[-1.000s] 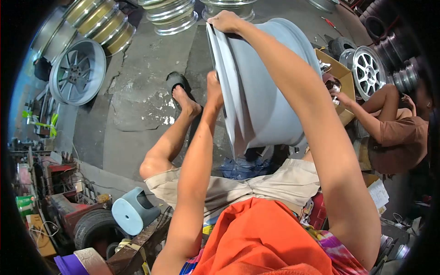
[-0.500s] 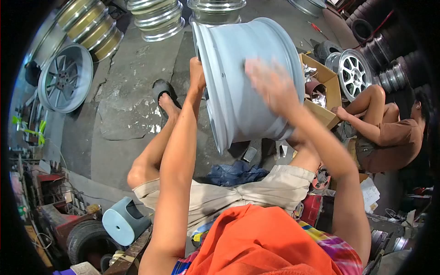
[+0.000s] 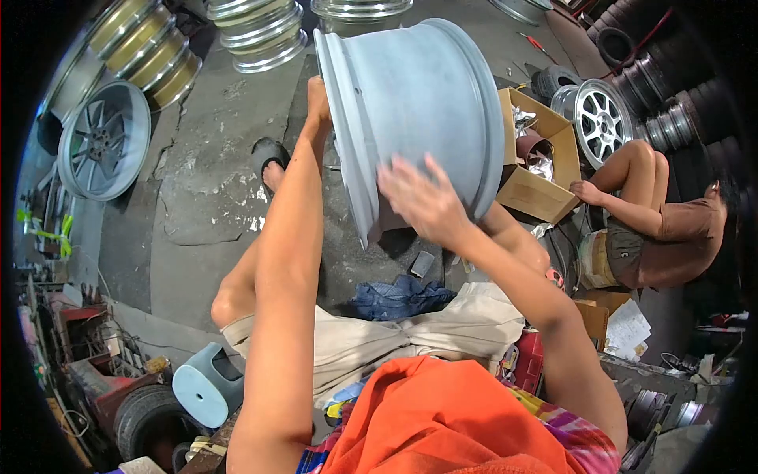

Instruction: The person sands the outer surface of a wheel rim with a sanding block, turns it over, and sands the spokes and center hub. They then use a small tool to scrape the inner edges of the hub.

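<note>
A large grey wheel rim (image 3: 418, 103) is held up on its side in front of me, its broad barrel facing me. My left hand (image 3: 317, 103) grips its left edge, with the fingers mostly hidden behind the lip. Low on the barrel lies my right hand (image 3: 426, 201), slightly blurred, its fingers stretched out and somewhat apart. I cannot make out anything under that palm. Below the rim, a crumpled dark blue cloth (image 3: 401, 299) and a small grey block (image 3: 422, 264) are on the floor.
An open cardboard box (image 3: 545, 189) with scraps stands to the right, beside a seated person (image 3: 671, 229). A spoked wheel (image 3: 602, 122) is behind it. More rims (image 3: 103, 142) stand at the left and back. A light blue stool (image 3: 207, 387) is at lower left.
My right hand has slid down and left across the barrel toward its lower edge. The view has shifted slightly; my left hand keeps its hold on the rim.
</note>
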A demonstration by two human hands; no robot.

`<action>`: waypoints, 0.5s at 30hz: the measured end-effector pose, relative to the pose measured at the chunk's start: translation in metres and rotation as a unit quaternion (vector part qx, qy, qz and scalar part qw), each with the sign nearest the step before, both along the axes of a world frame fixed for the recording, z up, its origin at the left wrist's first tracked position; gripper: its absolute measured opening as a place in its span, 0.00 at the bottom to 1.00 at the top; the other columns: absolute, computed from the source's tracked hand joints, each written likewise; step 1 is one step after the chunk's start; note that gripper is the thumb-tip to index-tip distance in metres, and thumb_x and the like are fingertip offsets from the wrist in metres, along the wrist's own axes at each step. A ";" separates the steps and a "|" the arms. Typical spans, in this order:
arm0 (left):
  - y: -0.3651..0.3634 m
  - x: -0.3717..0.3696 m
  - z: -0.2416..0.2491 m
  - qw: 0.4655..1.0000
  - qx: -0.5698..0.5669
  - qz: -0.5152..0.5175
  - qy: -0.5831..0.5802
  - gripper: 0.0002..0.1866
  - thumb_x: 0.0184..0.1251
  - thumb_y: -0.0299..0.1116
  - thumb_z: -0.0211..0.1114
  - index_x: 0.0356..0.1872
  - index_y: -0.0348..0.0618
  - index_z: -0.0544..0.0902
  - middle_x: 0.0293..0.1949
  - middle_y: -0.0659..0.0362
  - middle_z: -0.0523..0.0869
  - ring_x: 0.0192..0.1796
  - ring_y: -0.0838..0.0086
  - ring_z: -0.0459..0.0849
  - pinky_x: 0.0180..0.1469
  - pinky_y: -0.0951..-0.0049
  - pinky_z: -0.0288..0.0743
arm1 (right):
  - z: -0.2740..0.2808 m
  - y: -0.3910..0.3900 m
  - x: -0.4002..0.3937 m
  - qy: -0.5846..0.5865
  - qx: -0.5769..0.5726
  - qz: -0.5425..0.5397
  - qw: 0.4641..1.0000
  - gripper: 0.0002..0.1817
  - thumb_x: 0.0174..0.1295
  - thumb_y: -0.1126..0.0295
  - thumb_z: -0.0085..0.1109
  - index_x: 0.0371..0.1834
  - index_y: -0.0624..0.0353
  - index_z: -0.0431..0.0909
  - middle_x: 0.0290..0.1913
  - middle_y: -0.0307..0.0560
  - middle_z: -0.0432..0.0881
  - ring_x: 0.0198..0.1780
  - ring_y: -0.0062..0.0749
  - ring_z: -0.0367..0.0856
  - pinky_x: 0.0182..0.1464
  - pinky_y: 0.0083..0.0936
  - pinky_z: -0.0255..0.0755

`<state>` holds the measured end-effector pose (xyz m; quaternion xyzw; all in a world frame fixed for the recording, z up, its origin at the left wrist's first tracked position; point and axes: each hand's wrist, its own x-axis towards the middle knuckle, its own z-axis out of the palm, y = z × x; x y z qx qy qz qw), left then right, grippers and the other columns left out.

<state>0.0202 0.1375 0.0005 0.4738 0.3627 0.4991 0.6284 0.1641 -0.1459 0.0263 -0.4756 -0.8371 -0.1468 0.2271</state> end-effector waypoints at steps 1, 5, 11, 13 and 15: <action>0.000 -0.002 0.000 0.999 0.033 -0.004 0.025 0.09 0.69 0.28 0.65 0.32 0.33 0.89 0.27 0.58 0.88 0.27 0.78 0.83 0.28 0.70 0.76 | -0.021 -0.022 0.017 -0.051 -0.005 0.015 0.999 0.26 0.68 0.63 0.65 0.71 0.47 0.78 0.74 0.36 0.76 0.79 0.30 0.67 0.82 0.51 0.50; -0.015 -0.004 0.000 0.993 0.094 0.013 0.062 0.11 0.69 0.29 0.64 0.31 0.30 0.87 0.26 0.58 0.88 0.27 0.77 0.83 0.28 0.70 0.76 | 0.009 -0.029 0.081 -0.134 -0.013 0.019 0.991 0.35 0.62 0.63 0.69 0.75 0.43 0.73 0.78 0.30 0.70 0.79 0.26 0.68 0.84 0.49 0.48; -0.053 -0.012 -0.003 0.999 0.008 -0.039 0.008 0.15 0.72 0.37 0.66 0.39 0.30 0.87 0.31 0.57 0.88 0.33 0.76 0.85 0.36 0.68 0.79 | 0.086 0.148 0.113 -0.146 0.090 -0.080 0.982 0.19 0.77 0.62 0.51 0.66 0.54 0.79 0.66 0.44 0.83 0.66 0.41 0.79 0.74 0.46 0.63; -0.048 -0.014 -0.002 0.999 0.006 -0.045 0.006 0.17 0.72 0.39 0.65 0.41 0.30 0.87 0.32 0.58 0.88 0.34 0.76 0.85 0.37 0.69 0.79 | 0.107 0.219 0.122 -0.134 -0.077 -0.186 0.970 0.19 0.77 0.56 0.47 0.60 0.51 0.82 0.61 0.52 0.85 0.64 0.56 0.78 0.72 0.59 0.63; -0.036 -0.011 -0.001 0.999 0.008 -0.048 0.002 0.18 0.73 0.41 0.65 0.42 0.31 0.86 0.33 0.58 0.88 0.35 0.76 0.85 0.38 0.69 0.79 | 0.115 0.236 0.127 -0.193 -0.114 -0.225 0.948 0.19 0.72 0.53 0.50 0.51 0.50 0.88 0.53 0.59 0.88 0.62 0.61 0.78 0.68 0.67 0.64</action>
